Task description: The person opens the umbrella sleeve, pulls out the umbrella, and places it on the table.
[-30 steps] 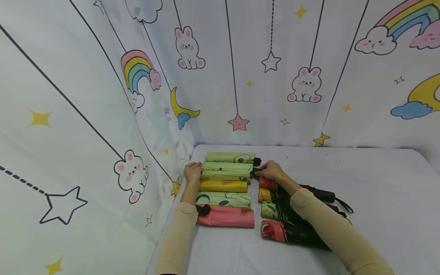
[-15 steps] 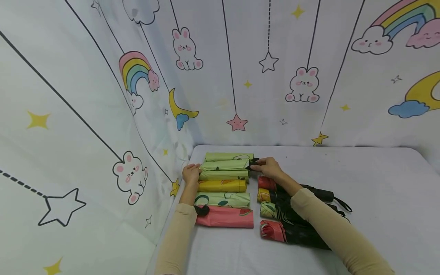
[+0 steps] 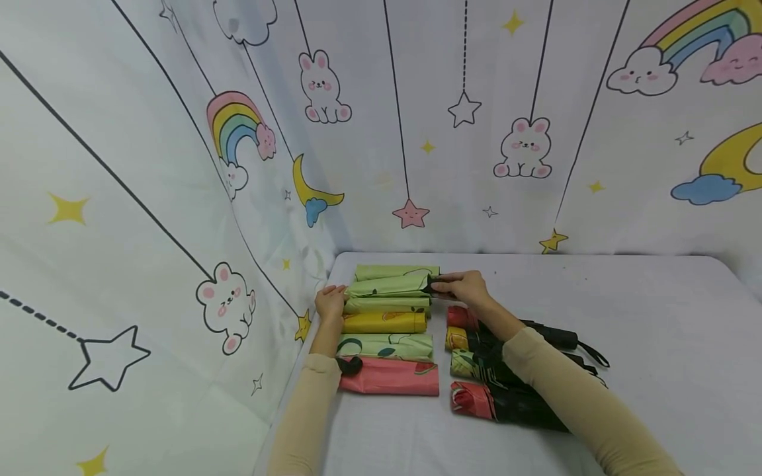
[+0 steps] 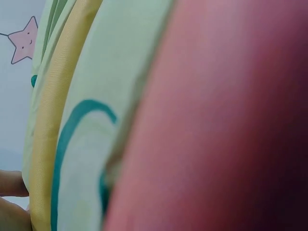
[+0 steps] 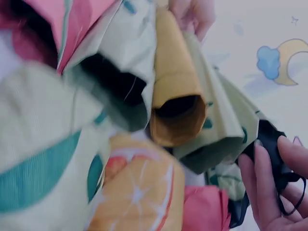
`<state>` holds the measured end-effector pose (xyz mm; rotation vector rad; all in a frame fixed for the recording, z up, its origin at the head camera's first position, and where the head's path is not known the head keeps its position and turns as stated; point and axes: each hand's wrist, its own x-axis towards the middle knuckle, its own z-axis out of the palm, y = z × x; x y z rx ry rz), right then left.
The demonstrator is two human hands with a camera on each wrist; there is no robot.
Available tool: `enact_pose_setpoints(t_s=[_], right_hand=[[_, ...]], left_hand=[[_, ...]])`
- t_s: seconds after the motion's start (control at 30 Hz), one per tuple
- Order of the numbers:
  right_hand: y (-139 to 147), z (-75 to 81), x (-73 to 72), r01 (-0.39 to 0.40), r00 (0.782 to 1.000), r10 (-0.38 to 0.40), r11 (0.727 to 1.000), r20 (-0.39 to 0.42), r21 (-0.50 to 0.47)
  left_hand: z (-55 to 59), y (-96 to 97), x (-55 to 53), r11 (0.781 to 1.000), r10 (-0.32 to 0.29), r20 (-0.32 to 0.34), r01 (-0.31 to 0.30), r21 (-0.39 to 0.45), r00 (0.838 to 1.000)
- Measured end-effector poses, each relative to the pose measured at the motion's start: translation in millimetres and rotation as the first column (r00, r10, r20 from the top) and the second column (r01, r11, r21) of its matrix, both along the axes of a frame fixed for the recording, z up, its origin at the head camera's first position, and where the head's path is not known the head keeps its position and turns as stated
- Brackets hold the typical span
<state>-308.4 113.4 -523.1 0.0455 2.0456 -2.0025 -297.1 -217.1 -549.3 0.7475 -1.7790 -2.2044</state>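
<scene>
Several printed fabric umbrella sleeves lie side by side. Both hands are at a light green sleeve point(image 3: 387, 286), second from the back. My left hand point(image 3: 330, 307) pinches its left end; the left wrist view shows only part of that hand's fingers point(image 4: 12, 187). My right hand point(image 3: 469, 289) pinches a black part with a thin cord point(image 5: 269, 142) at the sleeve's right end, between thumb and fingers. Another light green sleeve point(image 3: 387, 271) lies behind. Nearer are a third green sleeve point(image 3: 387, 305), a yellow sleeve point(image 3: 387, 322), an avocado-print sleeve point(image 3: 387, 345) and a pink sleeve point(image 3: 393, 377).
Folded black umbrellas with coloured prints lie at the right, under my right forearm, including a red-ended umbrella point(image 3: 506, 404) at the front and a black handle point(image 3: 559, 337) with a strap. A printed cloth wall point(image 3: 268, 165) rises behind and left of the white table point(image 3: 655, 317).
The held green sleeve has risen slightly and shifted back. My right hand has moved a little left and back, and less of the black part shows. The left hand has barely moved.
</scene>
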Motion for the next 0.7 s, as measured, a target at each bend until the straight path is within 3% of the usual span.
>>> enact_pose_setpoints(t_s=[0.1,0.33,0.53,0.7], right_hand=[[0.1,3.0,2.1,0.033,0.999,-0.031,0.998,0.038,-0.058],[7.3,6.7,4.6,0.062,0.996,-0.06,0.997,0.069,-0.038],[15.5,7.9,4.3,0.064,0.995,-0.058,0.995,0.082,-0.077],[21.9,9.4,5.4,0.065,0.994,-0.056,0.993,0.09,-0.096]], left_hand=[[-0.9,0.0,-0.8,1.0,0.004,-0.006,-0.004,0.006,1.0],[-3.9,-2.2,-3.8,1.0,0.008,-0.011,-0.008,0.011,1.0],[-2.4,-0.5,-4.1,0.999,0.034,-0.021,-0.034,0.002,0.999],[-1.0,0.8,-4.6,0.996,0.072,-0.058,-0.069,0.058,0.996]])
